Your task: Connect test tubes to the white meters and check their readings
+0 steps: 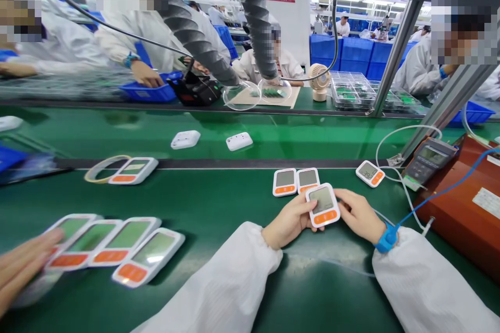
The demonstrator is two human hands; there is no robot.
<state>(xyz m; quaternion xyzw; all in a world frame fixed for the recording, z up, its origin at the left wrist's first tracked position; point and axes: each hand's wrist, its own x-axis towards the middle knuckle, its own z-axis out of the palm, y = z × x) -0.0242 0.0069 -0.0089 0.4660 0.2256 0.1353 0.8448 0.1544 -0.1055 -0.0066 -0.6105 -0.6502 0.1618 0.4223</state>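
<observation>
A small white device (322, 204) with a grey screen and an orange button strip sits between both my hands, just above the green mat (219, 203). My left hand (289, 220) grips its left edge with curled fingers. On its right edge rests my right hand (357, 214), fingers closed on it. A blue wrist strap (386, 239) circles my right wrist. Two matching devices (296, 181) lie side by side just behind the held one. Another device (370, 173), wired, lies to the right.
Several devices (117, 247) lie in a row at the left, where another person's hand (21, 268) reaches in. One device and a tape ring (102, 167) lie farther back. A grey meter (428, 158) and an orange box (464, 203) stand right. White housings (185, 139) ride the belt.
</observation>
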